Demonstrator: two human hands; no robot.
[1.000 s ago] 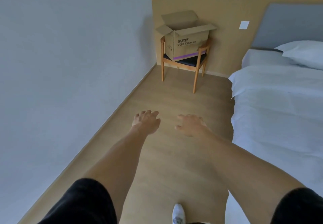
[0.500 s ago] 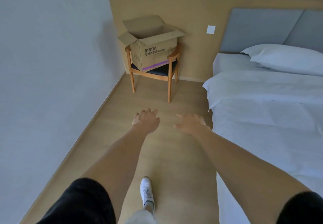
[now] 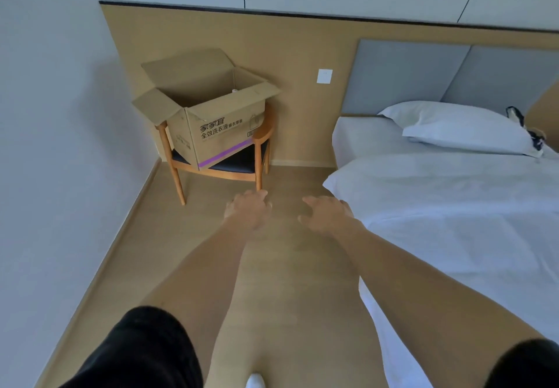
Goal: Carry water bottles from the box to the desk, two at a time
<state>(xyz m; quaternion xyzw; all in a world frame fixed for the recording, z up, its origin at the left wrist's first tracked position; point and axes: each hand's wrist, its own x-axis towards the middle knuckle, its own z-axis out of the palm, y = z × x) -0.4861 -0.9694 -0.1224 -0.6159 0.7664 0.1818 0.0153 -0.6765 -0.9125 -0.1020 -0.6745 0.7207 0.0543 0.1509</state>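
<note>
An open cardboard box [image 3: 217, 133] with printed lettering and a purple stripe sits on a wooden chair [image 3: 260, 145] in the room's far left corner. A small white bottle cap [image 3: 233, 90] peeks above the box's inner edge; the rest of the contents are hidden. My left hand [image 3: 248, 210] and my right hand [image 3: 326, 213] are stretched out in front of me over the floor, fingers apart, palms down, holding nothing. Both hands are short of the chair, the left one near its front right leg. The desk is out of view.
A bed [image 3: 453, 221] with white sheets and a pillow [image 3: 453, 127] fills the right side. A white wall [image 3: 60, 145] runs along the left. A strip of wooden floor [image 3: 287, 281] leads between them to the chair. A dark-trimmed bag [image 3: 532, 133] lies beside the pillow.
I have walked closer to the chair and box, which now look larger and nearer. My hands stay stretched out and empty. More of the box's inside shows.
</note>
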